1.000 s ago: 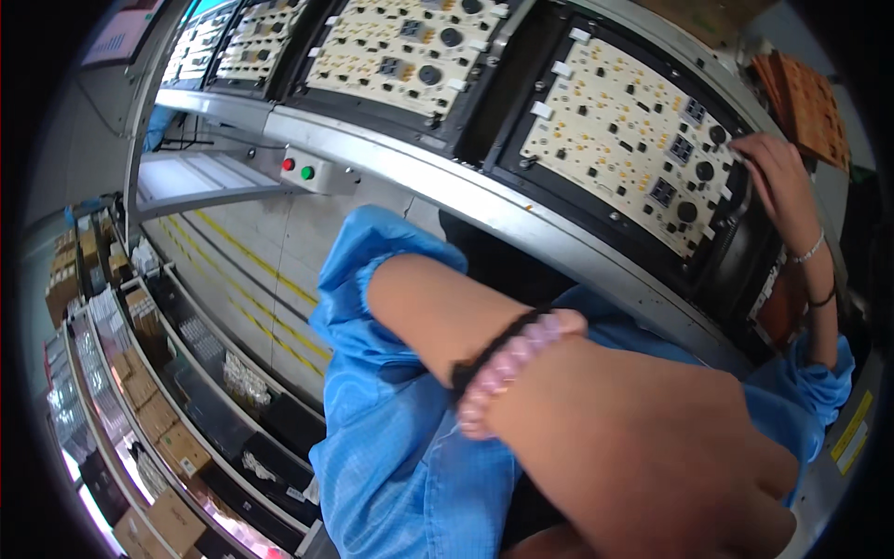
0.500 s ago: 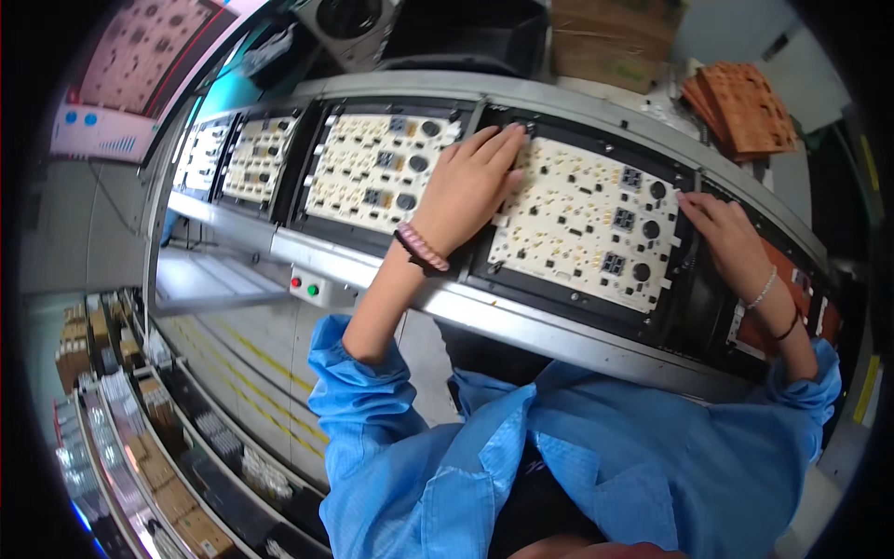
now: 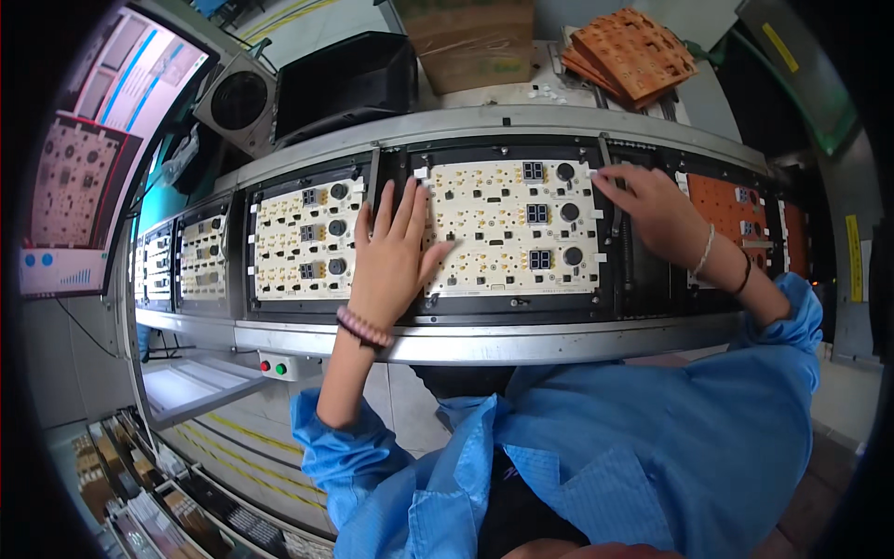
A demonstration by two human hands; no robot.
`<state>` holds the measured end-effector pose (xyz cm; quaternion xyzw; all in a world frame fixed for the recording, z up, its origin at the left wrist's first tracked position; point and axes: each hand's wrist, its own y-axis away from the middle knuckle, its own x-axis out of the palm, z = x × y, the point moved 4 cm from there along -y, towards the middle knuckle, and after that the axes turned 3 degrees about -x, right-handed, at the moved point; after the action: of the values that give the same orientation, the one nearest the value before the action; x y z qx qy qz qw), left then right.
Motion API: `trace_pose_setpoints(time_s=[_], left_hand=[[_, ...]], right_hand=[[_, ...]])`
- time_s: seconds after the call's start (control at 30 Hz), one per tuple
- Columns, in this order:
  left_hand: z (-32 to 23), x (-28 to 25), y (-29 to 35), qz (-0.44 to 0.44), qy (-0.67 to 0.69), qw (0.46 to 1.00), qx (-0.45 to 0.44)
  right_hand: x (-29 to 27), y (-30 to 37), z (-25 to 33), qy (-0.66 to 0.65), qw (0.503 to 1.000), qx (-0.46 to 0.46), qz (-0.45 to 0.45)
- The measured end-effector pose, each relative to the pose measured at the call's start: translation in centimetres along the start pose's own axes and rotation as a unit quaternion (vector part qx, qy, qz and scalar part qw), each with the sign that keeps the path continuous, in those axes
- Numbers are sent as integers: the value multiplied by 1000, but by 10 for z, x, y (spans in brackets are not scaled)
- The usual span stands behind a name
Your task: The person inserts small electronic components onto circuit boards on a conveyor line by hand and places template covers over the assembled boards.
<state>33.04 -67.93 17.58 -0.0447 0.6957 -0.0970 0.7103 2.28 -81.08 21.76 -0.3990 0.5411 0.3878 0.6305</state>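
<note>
A cream circuit board with small yellow parts, dark digit displays and round black parts lies in a black carrier frame before me. My left hand is flat at the board's left edge, fingers stretched out and thumb apart. Its fingers lie over the gap toward a second cream circuit board. At the upper right corner, my right hand has its thumb and forefinger close together at a small white edge tab; the other fingers are curled.
A metal rail runs along the near side. Orange boards sit in carriers at the right; more orange boards are stacked at the back. A black bin and a cardboard box stand behind the line. A button box hangs below.
The view has turned, so the line now runs level. My left hand has moved down along the board's left edge. My right hand stays by the upper right corner, its fingers more curled.
</note>
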Motion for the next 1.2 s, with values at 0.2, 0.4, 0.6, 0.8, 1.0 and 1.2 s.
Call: trace_pose_setpoints(time_s=[0.2,0.4,0.6,0.8,1.0,1.2], left_hand=[[-9,-16,15,14,13,1000,13],[-11,-14,24,-8,1,1000,14],[-24,-28,59,40,31,999,7],[-23,-38,57,22,81,996,-1],[-82,-37,34,-60,125,990,22],[-124,-30,12,-76,145,984,73]], right_hand=[[18,25,33,75,997,3,6],[-8,12,20,-48,995,-18,81],[16,46,68,0,997,0,76],[-7,17,51,-76,994,-70,-17],[1,-24,60,-15,999,-31,15],[4,-49,56,-33,996,-45,71]])
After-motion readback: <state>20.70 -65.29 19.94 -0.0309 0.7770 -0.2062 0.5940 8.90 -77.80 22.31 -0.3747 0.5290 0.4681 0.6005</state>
